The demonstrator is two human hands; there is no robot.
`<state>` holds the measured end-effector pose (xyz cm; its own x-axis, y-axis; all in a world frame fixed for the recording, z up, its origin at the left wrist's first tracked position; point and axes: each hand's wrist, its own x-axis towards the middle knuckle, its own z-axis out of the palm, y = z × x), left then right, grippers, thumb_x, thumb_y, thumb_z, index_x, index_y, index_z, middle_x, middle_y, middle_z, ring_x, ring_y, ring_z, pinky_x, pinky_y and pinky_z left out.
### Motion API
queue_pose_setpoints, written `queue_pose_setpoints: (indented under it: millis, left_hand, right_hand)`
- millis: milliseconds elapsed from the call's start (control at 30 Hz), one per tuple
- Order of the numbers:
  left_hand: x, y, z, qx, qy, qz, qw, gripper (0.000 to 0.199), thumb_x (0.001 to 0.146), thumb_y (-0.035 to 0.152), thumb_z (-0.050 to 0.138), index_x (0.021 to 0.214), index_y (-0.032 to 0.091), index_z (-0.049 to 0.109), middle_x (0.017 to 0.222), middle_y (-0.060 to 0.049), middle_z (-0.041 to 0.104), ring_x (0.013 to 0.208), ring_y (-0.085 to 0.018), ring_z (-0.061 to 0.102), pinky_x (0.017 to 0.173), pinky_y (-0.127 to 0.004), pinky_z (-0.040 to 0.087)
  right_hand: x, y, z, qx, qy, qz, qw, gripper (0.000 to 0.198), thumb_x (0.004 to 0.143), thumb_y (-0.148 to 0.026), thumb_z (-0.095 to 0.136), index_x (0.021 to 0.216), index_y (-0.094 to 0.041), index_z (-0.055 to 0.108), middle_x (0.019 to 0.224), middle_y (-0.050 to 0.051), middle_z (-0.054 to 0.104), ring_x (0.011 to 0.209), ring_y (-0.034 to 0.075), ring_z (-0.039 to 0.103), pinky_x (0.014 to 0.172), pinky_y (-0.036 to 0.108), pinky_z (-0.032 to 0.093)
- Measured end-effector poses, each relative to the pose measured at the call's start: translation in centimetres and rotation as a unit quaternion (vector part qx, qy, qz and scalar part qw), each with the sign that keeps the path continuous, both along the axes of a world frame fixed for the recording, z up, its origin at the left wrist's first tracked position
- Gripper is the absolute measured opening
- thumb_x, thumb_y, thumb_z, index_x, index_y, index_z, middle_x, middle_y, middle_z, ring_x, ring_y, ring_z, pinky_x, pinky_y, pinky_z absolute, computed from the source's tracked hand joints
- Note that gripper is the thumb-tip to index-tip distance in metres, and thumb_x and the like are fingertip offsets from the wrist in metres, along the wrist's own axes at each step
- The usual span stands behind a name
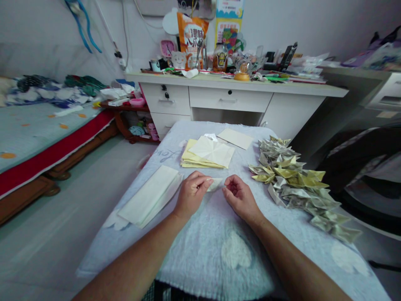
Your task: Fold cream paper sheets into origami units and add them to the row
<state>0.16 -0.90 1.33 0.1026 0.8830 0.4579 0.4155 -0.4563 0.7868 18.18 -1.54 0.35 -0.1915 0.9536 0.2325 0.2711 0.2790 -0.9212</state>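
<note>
My left hand (194, 190) pinches a small folded piece of pale paper (214, 184) between thumb and fingers, just above the cloth-covered table. At the paper's right end is my right hand (239, 194), its fingers curled in; whether they grip anything is hidden. Beyond both hands lies a stack of yellow and cream paper sheets (213, 152), the top one creased from its centre. To the left rests a pile of long folded pale strips (150, 194). On the right, many folded gold and silver paper pieces (297, 179) with pointed ends are heaped in rows.
A flat cream card (235, 138) lies at the table's far side. Behind stands a white desk (228, 98) crowded with a snack bag (191, 39), a jar (220, 57) and small items. There is a bed (46, 133) at left and a washing machine (369, 167) at right.
</note>
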Motion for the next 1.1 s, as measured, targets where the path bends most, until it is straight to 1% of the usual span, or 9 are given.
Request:
queue_pose_setpoints:
  millis: [100,233,300,400,467,600,700,833,1100]
  left_hand:
    - [0.59,-0.47,-0.11,0.053,0.104,-0.026,0.993,0.019,0.089,0.025,0.055,0.094,0.019,0.072,0.080,-0.003,0.058,0.081,-0.015,0.055,0.074,-0.025,0.044]
    - [0.78,-0.55,-0.53,0.107,0.177,-0.029,0.978,0.019,0.089,0.018,0.054,0.096,0.020,0.072,0.082,-0.004,0.056,0.083,-0.016,0.052,0.074,-0.027,0.044]
    - [0.70,-0.57,-0.62,0.116,0.197,-0.029,0.973,0.022,0.088,0.014,0.053,0.098,0.022,0.071,0.083,-0.004,0.056,0.084,-0.016,0.051,0.075,-0.027,0.044]
    - [0.59,-0.72,-0.61,0.125,0.216,-0.028,0.968,0.027,0.088,0.011,0.050,0.100,0.024,0.070,0.083,-0.003,0.057,0.083,-0.017,0.050,0.073,-0.028,0.042]
    - [0.58,-0.84,-0.54,0.129,0.226,-0.029,0.965,0.028,0.087,0.009,0.050,0.101,0.024,0.069,0.084,-0.003,0.058,0.083,-0.017,0.049,0.073,-0.029,0.042]
    - [0.64,-0.95,-0.42,0.110,0.249,-0.029,0.962,0.031,0.079,0.001,0.051,0.097,0.022,0.066,0.087,-0.003,0.060,0.087,-0.019,0.049,0.077,-0.032,0.042]
    - [0.70,-0.85,-0.44,0.071,0.273,-0.029,0.959,0.026,0.074,0.000,0.051,0.088,0.020,0.061,0.088,-0.003,0.060,0.089,-0.021,0.049,0.078,-0.033,0.041]
    - [0.69,-0.65,-0.63,0.032,0.285,-0.061,0.956,0.022,0.072,0.002,0.051,0.083,0.020,0.057,0.088,-0.003,0.059,0.088,-0.021,0.050,0.077,-0.033,0.041]
    - [0.61,-0.56,-0.90,0.021,0.280,-0.097,0.955,0.021,0.071,0.001,0.051,0.079,0.020,0.055,0.087,-0.002,0.060,0.087,-0.019,0.052,0.079,-0.032,0.040]
  right_hand:
    - [0.00,-0.06,0.06,0.048,-0.026,-0.022,0.998,0.022,0.076,-0.015,0.055,0.097,-0.021,0.049,0.085,-0.001,0.049,0.060,0.009,0.046,0.054,0.021,0.039]
    - [-0.10,-0.05,0.24,0.091,-0.052,-0.038,0.994,0.034,0.072,-0.007,0.050,0.103,-0.021,0.051,0.105,0.004,0.048,0.068,0.009,0.051,0.057,0.022,0.043]
    - [-0.10,0.04,0.28,0.097,-0.063,-0.027,0.993,0.032,0.072,-0.005,0.048,0.099,-0.021,0.054,0.101,0.003,0.052,0.071,0.011,0.052,0.060,0.022,0.044]
    - [-0.06,0.14,0.34,0.097,-0.077,0.000,0.992,0.025,0.073,-0.004,0.048,0.089,-0.021,0.056,0.084,0.000,0.055,0.070,0.012,0.053,0.063,0.024,0.045]
    - [-0.05,0.16,0.36,0.105,-0.080,0.006,0.991,0.023,0.073,-0.004,0.049,0.087,-0.021,0.057,0.082,0.000,0.056,0.072,0.013,0.054,0.066,0.025,0.045]
    - [-0.02,0.19,0.15,0.129,-0.084,0.007,0.988,0.023,0.074,-0.003,0.049,0.086,-0.020,0.057,0.085,0.001,0.057,0.076,0.014,0.055,0.070,0.026,0.046]
    - [0.07,0.29,-0.14,0.130,-0.099,0.006,0.986,0.023,0.072,-0.001,0.049,0.084,-0.020,0.056,0.085,0.001,0.057,0.077,0.014,0.055,0.071,0.026,0.045]
    - [0.21,0.45,-0.21,0.121,-0.128,0.014,0.984,0.025,0.070,0.001,0.047,0.083,-0.020,0.055,0.085,0.002,0.057,0.078,0.015,0.054,0.072,0.027,0.044]
    - [0.40,0.28,0.34,0.123,-0.211,0.061,0.968,0.028,0.066,0.000,0.050,0.084,-0.019,0.058,0.089,0.005,0.056,0.089,0.020,0.051,0.081,0.032,0.040]
